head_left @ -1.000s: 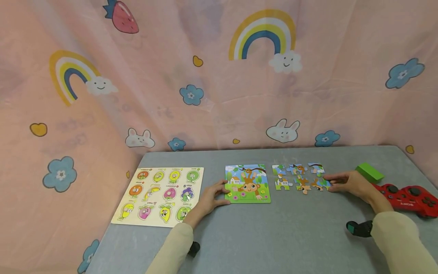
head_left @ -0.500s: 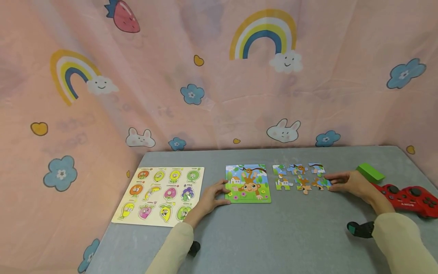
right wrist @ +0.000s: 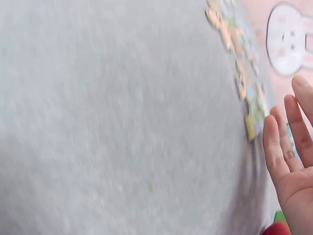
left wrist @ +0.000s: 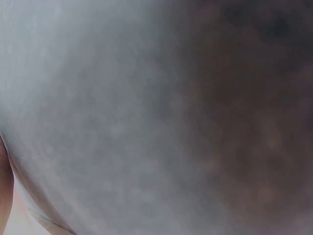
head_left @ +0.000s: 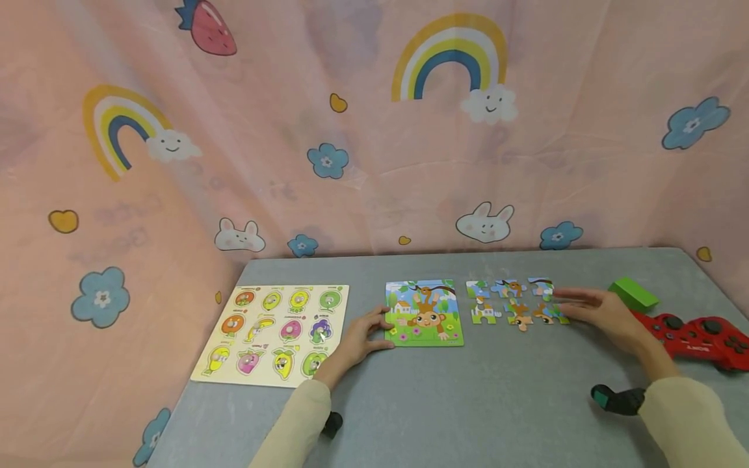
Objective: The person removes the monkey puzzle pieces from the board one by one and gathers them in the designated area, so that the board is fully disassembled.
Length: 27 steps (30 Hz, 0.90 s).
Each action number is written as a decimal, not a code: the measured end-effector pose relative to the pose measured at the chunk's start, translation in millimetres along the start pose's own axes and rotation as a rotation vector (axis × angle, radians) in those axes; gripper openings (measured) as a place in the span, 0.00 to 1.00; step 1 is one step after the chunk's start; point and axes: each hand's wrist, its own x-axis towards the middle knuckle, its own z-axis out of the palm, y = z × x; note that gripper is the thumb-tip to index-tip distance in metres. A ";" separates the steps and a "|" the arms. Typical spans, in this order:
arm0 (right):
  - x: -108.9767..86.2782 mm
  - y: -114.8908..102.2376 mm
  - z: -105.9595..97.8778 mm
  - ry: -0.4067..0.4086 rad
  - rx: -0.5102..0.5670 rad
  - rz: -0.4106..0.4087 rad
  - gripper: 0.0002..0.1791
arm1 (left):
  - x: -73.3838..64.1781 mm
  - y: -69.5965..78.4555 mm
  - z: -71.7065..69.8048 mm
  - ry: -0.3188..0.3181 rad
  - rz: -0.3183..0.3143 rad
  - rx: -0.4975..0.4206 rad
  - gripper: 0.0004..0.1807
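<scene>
My left hand (head_left: pixel 355 339) rests at the left edge of a square monkey picture puzzle (head_left: pixel 426 320), fingertips along its side and thumb by the lower left corner. To the right of the puzzle lie several loose jigsaw pieces (head_left: pixel 483 314) in two rows, parts of a like monkey scene. My right hand (head_left: pixel 608 320) is at the right end of these rows, its fingers extended toward the end pieces. In the right wrist view the right hand (right wrist: pixel 293 161) shows straight fingers and a bare palm. The left wrist view is mostly blurred grey and dark.
A cream fruit peg board (head_left: pixel 269 335) lies to the left, partly under the left forearm. Behind the right hand is a green block (head_left: pixel 633 295), and a red game controller (head_left: pixel 696 339) lies by the right wrist. A pink printed curtain (head_left: pixel 374 195) borders the table.
The right hand's fingers have spread and come off the end piece, and its forearm has shifted slightly right and nearer. The left hand and puzzle have stayed in place.
</scene>
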 end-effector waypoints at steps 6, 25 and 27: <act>1.0 -18.4 12.4 -0.028 0.086 -0.046 0.27 | 1.4 -14.7 2.7 0.006 -0.028 0.015 0.14; 11.0 -50.3 74.4 -0.157 0.271 -0.106 0.26 | 1.3 -10.8 1.4 -0.011 -0.063 0.019 0.13; 13.5 -51.8 83.2 -0.167 0.299 -0.116 0.27 | 1.6 -11.2 1.4 -0.014 -0.065 0.022 0.13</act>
